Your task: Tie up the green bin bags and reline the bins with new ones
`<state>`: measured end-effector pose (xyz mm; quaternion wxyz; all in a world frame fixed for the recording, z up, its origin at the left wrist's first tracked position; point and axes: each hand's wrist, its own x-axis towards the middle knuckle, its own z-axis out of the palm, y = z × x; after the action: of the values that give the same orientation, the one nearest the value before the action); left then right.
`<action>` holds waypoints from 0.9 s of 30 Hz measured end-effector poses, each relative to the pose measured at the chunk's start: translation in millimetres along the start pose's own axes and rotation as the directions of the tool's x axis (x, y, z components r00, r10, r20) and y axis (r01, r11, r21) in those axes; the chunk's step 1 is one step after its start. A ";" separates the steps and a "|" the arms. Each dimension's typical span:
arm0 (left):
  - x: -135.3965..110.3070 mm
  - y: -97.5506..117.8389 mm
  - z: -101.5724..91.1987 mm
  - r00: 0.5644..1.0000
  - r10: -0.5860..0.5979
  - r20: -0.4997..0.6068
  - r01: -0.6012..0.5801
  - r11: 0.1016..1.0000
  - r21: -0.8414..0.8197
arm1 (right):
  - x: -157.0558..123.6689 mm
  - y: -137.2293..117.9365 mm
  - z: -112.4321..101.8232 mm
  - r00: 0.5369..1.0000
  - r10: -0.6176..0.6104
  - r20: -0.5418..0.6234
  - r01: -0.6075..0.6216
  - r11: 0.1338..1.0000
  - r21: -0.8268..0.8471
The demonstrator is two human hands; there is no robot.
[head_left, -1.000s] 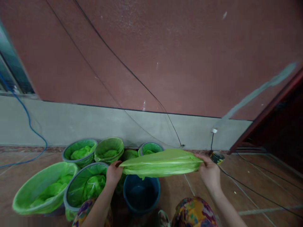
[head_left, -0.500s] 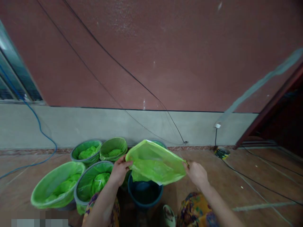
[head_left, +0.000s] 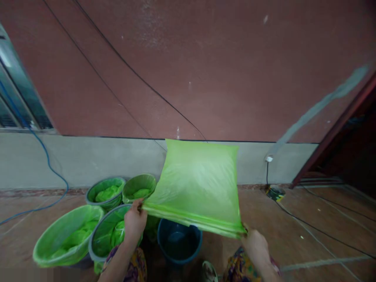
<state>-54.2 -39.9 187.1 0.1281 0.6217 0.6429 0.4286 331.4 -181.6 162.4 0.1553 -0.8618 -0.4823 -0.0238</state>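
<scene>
A thin green plastic bag (head_left: 202, 180) is spread wide in the air, its mouth edge stretched toward me and its body billowing away to the wall. My left hand (head_left: 135, 221) is closed on the left corner of that edge. On the opposite corner, my right hand (head_left: 256, 244) grips the bag too, slightly blurred. Below the bag stands a dark blue bucket (head_left: 179, 254), with no liner visible in it; the bag covers part of its far rim.
Several bins lined with green bags stand at left, among them an oval bin (head_left: 66, 239) and a round grey-rimmed bin (head_left: 98, 239). A blue hose (head_left: 48, 156) runs along the far left. Right of me are a small tin (head_left: 275, 192) and a black cable (head_left: 326, 231) on the floor.
The bag has swung up and filled out from a low, sagging shape into a broad sheet rising against the wall. My hands have moved farther apart and a little lower.
</scene>
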 end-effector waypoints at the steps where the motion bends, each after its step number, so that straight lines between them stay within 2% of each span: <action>1: -1.5 -8.2 5.1 0.999 -0.027 0.036 0.027 1.000 0.012 | -5.3 0.0 10.2 1.000 -0.016 0.025 0.016 1.000 -0.003; 3: -2.3 -15.3 9.4 0.994 -0.080 0.068 0.080 0.997 0.003 | -12.9 -2.4 17.7 0.998 -0.036 0.056 0.036 0.999 -0.005; 8: 1.2 -8.1 6.3 0.977 -0.195 0.089 0.210 0.954 -0.214 | -22.1 -13.3 7.8 0.994 -0.109 -0.002 0.110 0.994 0.020; 14: 1.1 -10.1 5.9 0.955 -0.260 0.144 0.297 0.808 -0.508 | -27.5 -7.6 16.3 0.971 -0.237 -0.011 0.235 0.955 0.182; 16: 1.4 -12.5 5.0 0.956 -0.247 0.157 0.293 0.782 -0.551 | -24.7 -4.4 19.7 0.977 -0.211 -0.022 0.210 0.955 0.209; 19: 2.5 -14.5 3.1 0.964 -0.209 0.164 0.266 0.794 -0.547 | -22.5 -9.8 22.9 0.988 -0.150 -0.037 0.154 0.948 0.280; 23: 1.4 -10.6 2.9 0.981 -0.121 0.152 0.181 0.858 -0.480 | -37.6 -40.8 27.2 0.974 -0.227 -0.017 0.211 0.871 0.444; 27: -4.2 3.5 1.9 0.994 0.024 0.102 0.016 0.929 -0.369 | -52.6 -74.9 22.4 0.962 -0.264 -0.062 0.254 0.797 0.547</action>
<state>-49.6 -43.5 186.8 0.2754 0.6095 0.5420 0.5088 238.1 -182.0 149.4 0.3876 -0.7065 -0.5833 0.1023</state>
